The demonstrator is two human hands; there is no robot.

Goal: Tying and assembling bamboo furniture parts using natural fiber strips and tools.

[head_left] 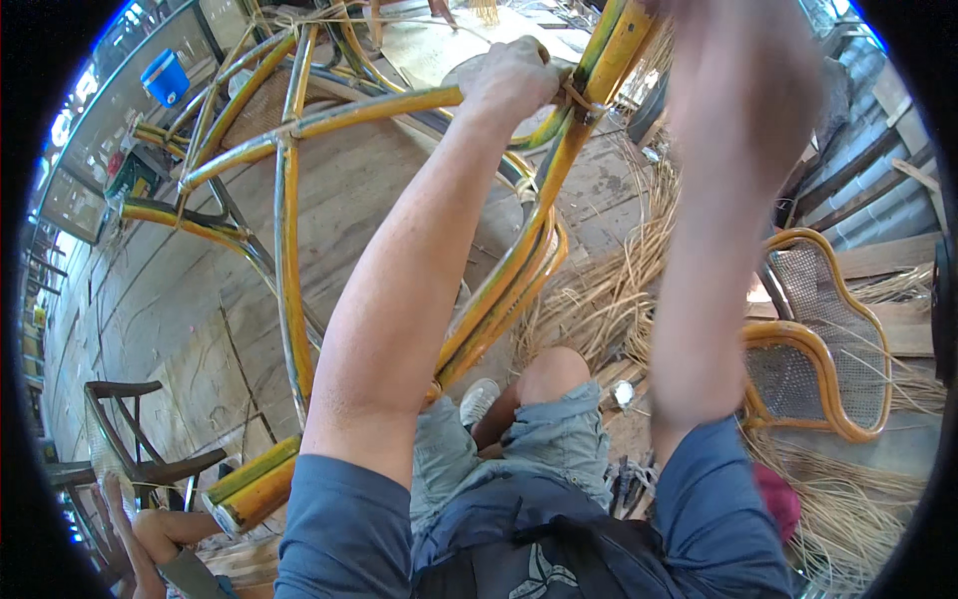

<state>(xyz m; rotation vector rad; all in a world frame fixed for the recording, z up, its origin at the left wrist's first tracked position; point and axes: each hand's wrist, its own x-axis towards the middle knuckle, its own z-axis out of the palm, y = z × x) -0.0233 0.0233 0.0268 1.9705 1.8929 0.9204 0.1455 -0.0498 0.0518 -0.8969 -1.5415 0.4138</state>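
A bamboo furniture frame (pixel 287 230) of yellow and dark-green poles stretches from the left across in front of me. My left hand (pixel 514 80) is closed around one of its poles, close to a joint. At that joint a thin strip binding (pixel 581 103) wraps a thick upright pole bundle (pixel 609 60). My right hand (pixel 743 90) is raised at the upper right beside the top of this bundle. Motion smears its fingers, so what they hold does not show.
Loose rattan strips (pixel 619 270) lie on the floor to the right. Beyond them stands a chair with woven mesh (pixel 828 329). A dark wooden chair (pixel 150 459) and another person's leg (pixel 165 529) are at lower left; a blue cooler (pixel 165 78) is at far left.
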